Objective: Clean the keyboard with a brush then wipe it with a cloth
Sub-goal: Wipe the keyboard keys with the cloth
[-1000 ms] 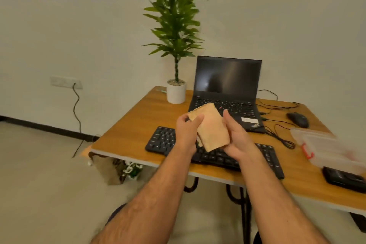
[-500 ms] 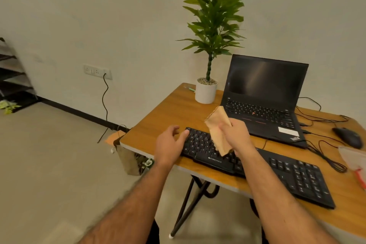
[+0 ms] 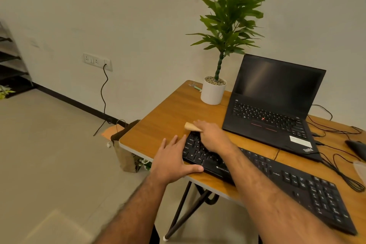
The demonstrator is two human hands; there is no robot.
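Two hands are now down at the left end of the keyboard, which lies along the bench's near edge. A second ago both held the cloth up in the air; since then the left hand has let go and rests flat, fingers straight, beside the keyboard's left end as if to steady it. The right hand has come down and presses the tan cloth onto the far-left keys; whether its fingers curl round the cloth cannot be told. Judging by this, wiping has just begun, with nearly the whole keyboard left to cover.
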